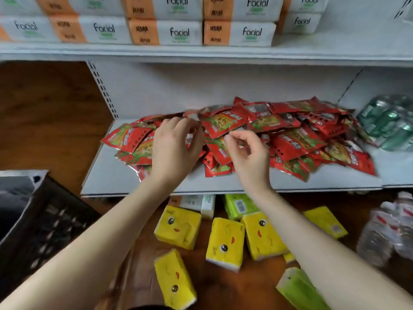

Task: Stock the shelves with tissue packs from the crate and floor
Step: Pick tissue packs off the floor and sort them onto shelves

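On the white shelving (107, 175), the top board is lined with two layers of white-and-orange "Facial" packs (178, 33), and the board below has a big messy heap of red packets (297, 142), with wrapped green bottles (388, 124) just beside it on the right. A black crate (44, 231) sits tilted at the left on the wooden floor (223, 287). A wrapped bundle of clear bottles (388, 229) is on the floor at the right.

Yellow packs (224, 242) with cartoon faces are scattered on the floor below the shelf, plus a couple of green packs (240, 205) among them, so none of those are shelved.

Both hands are up over the red heap. The left hand (174, 142) has its fingers bent down at the packets, and the right hand (248, 151) has its thumb and forefinger curled close together. It's too blurry to say whether either one actually has a packet.
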Available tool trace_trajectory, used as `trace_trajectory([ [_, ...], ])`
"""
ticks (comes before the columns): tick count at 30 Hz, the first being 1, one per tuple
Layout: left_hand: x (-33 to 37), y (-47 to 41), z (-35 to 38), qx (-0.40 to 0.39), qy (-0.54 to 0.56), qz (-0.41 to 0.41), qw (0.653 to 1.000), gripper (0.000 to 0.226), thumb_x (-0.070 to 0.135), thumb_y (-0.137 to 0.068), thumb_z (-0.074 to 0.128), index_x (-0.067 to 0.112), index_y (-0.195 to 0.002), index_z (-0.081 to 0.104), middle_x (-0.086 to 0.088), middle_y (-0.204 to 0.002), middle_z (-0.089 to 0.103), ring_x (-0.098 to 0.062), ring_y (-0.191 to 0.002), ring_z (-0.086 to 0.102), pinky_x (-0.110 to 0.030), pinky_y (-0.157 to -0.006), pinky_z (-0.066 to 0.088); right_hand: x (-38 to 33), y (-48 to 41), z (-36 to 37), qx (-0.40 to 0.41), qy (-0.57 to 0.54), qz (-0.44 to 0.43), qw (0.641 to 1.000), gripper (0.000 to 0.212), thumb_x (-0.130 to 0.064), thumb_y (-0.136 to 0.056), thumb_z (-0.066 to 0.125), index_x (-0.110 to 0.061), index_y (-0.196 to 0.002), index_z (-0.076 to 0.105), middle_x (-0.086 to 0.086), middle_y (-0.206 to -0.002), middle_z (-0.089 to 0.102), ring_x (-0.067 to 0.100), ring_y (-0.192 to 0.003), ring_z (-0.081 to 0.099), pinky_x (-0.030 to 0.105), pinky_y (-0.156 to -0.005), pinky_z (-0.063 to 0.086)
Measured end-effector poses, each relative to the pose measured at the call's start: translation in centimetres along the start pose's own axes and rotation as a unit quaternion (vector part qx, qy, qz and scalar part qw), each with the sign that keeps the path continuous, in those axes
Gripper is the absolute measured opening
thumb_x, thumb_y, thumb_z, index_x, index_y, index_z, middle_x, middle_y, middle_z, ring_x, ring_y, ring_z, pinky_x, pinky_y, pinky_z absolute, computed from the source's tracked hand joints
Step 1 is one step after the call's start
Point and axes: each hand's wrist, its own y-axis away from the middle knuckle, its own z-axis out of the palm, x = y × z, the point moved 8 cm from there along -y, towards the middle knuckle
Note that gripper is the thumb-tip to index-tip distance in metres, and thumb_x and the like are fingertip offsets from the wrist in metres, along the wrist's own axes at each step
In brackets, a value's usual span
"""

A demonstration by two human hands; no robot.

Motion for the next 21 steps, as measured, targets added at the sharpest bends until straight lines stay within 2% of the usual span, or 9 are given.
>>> trace_trajectory([
  [3, -3.9, 5.3, 2.1, -0.055, 0.046, -0.113, 0.991, 0.017, 0.015, -0.084, 0.054, 0.004, -0.082, 0.067, -0.010, -0.076, 0.066, -0.028, -0.072, 0.059, -0.031, -0.066, 0.042, 5.0, 4.1, 1.5, -0.045, 0.005, 0.071, 0.996, 0.006, -0.012, -0.085, 0.063, -0.015, -0.090, 0.062, -0.010, -0.082, 0.061, -0.012, -0.072, 0.056, 0.007, -0.070, 0.043],
  [5, -6.3, 9.1, 3.6, -0.102, 0.062, -0.195, 0.974, 0.013, 0.009, -0.086, 0.056, 0.004, -0.085, 0.068, -0.009, -0.079, 0.067, -0.028, -0.075, 0.060, -0.033, -0.067, 0.045, 7.9, 6.8, 2.3, -0.087, 0.050, 0.095, 0.990, 0.005, -0.007, -0.086, 0.063, -0.011, -0.089, 0.064, -0.005, -0.082, 0.062, -0.011, -0.072, 0.057, 0.006, -0.069, 0.043],
  [8, -9.4, 13.8, 5.7, -0.177, 0.036, -0.285, 0.941, 0.015, 0.010, -0.088, 0.056, 0.005, -0.095, 0.068, -0.011, -0.095, 0.068, -0.030, -0.090, 0.061, -0.031, -0.074, 0.041, 11.6, 9.6, 3.4, -0.160, 0.160, 0.112, 0.968, 0.008, -0.008, -0.085, 0.063, -0.002, -0.087, 0.068, 0.005, -0.082, 0.062, 0.005, -0.073, 0.056, 0.013, -0.066, 0.043],
  [12, -11.9, 17.0, 8.3, -0.256, 0.028, -0.318, 0.912, 0.024, 0.015, -0.091, 0.053, 0.010, -0.110, 0.066, -0.009, -0.108, 0.065, -0.028, -0.093, 0.063, -0.022, -0.075, 0.037, 13.7, 11.4, 5.1, -0.266, 0.236, 0.124, 0.926, 0.017, -0.007, -0.091, 0.053, 0.000, -0.099, 0.066, 0.014, -0.095, 0.065, 0.026, -0.088, 0.060, 0.019, -0.073, 0.038],
  [14, -13.0, 17.8, 9.3, -0.286, 0.011, -0.322, 0.902, 0.029, 0.016, -0.091, 0.052, 0.009, -0.117, 0.063, -0.008, -0.118, 0.061, -0.026, -0.104, 0.059, -0.022, -0.082, 0.037, 13.7, 12.0, 6.8, -0.321, 0.257, 0.104, 0.906, 0.023, -0.008, -0.094, 0.048, 0.001, -0.108, 0.064, 0.016, -0.107, 0.064, 0.028, -0.102, 0.058, 0.020, -0.081, 0.036],
  [18, -15.1, 19.1, 10.7, -0.333, -0.021, -0.342, 0.878, 0.028, 0.011, -0.087, 0.052, 0.003, -0.112, 0.062, -0.013, -0.118, 0.058, -0.030, -0.110, 0.053, -0.027, -0.082, 0.037, 14.7, 13.0, 10.8, -0.433, 0.298, 0.098, 0.845, 0.033, -0.010, -0.098, 0.036, 0.000, -0.125, 0.053, 0.016, -0.131, 0.052, 0.027, -0.124, 0.045, 0.027, -0.103, 0.028],
  [21, -17.2, 20.0, 11.3, -0.344, -0.027, -0.383, 0.857, 0.030, 0.015, -0.087, 0.055, 0.004, -0.114, 0.060, -0.014, -0.118, 0.057, -0.032, -0.110, 0.052, -0.029, -0.082, 0.039, 15.9, 13.6, 13.6, -0.476, 0.345, 0.106, 0.802, 0.032, -0.008, -0.098, 0.033, 0.002, -0.124, 0.049, 0.019, -0.135, 0.044, 0.031, -0.126, 0.041, 0.034, -0.104, 0.031],
])
